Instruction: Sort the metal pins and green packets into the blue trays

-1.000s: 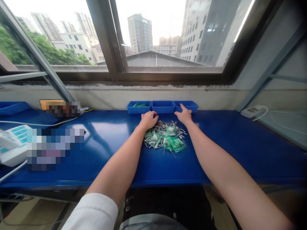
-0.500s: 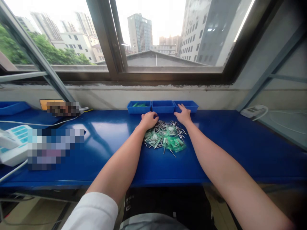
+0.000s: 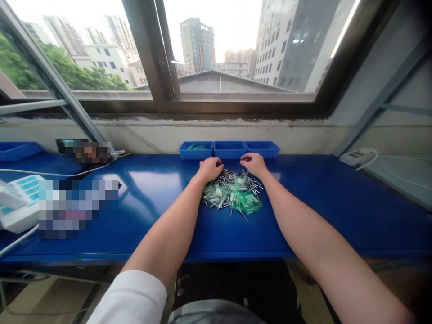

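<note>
A pile of thin, short metal pins (image 3: 254,183) lies on the blue table, mixed with small see-through green plastic bags (image 3: 249,201). At the pile's back left rests my left hand (image 3: 209,169), its fingers curled inward; whatever they may hold is hidden. My right hand (image 3: 254,164) hovers over the back right of the pile, in front of the bins. Its thumb and forefinger are bent with a small gap, and nothing shows between them. Beyond the hands stand a left blue bin (image 3: 195,155) with green bags inside, a middle bin (image 3: 230,153) and a right bin (image 3: 266,150).
The blue table (image 3: 148,225) runs below a window. To the left are a white device with light-blue keys (image 3: 23,202), a blurred-out item, a white cable and another blue bin (image 3: 20,152). A white power strip (image 3: 357,156) lies at the right by a metal post.
My right hand has drawn back from the right bin toward the pile, and its spread fingers have curled in. My left hand has stayed in place.
</note>
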`<state>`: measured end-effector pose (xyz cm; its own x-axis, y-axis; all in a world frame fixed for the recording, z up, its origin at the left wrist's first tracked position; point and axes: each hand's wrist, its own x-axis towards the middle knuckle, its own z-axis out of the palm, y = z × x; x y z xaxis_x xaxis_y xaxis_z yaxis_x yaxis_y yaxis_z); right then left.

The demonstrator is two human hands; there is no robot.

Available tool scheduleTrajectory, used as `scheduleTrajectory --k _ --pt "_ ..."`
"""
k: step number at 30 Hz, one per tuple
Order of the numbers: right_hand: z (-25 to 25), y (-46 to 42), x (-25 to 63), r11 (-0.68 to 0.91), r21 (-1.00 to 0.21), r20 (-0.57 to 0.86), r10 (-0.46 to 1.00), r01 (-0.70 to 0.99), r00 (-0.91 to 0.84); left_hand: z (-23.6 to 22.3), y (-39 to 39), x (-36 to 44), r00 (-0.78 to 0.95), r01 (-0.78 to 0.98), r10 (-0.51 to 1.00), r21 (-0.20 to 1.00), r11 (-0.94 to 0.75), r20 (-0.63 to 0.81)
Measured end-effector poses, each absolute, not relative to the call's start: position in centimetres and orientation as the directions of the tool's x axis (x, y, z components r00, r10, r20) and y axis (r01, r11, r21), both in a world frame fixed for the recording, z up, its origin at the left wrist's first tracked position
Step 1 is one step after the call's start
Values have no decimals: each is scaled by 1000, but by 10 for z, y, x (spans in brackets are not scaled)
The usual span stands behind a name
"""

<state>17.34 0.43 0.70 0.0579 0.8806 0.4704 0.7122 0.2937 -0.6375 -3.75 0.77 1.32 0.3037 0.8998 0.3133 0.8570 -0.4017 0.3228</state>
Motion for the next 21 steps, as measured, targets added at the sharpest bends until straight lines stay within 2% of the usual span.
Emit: scheduleTrajectory --k 8,21 --pt "7 0 165 409 -510 339 904 757 -260 13 6 -38 381 825 875 317 -467 298" --pt "8 1 163 466 -448 326 880 763 -345 12 4 -38 404 805 863 330 -493 303"
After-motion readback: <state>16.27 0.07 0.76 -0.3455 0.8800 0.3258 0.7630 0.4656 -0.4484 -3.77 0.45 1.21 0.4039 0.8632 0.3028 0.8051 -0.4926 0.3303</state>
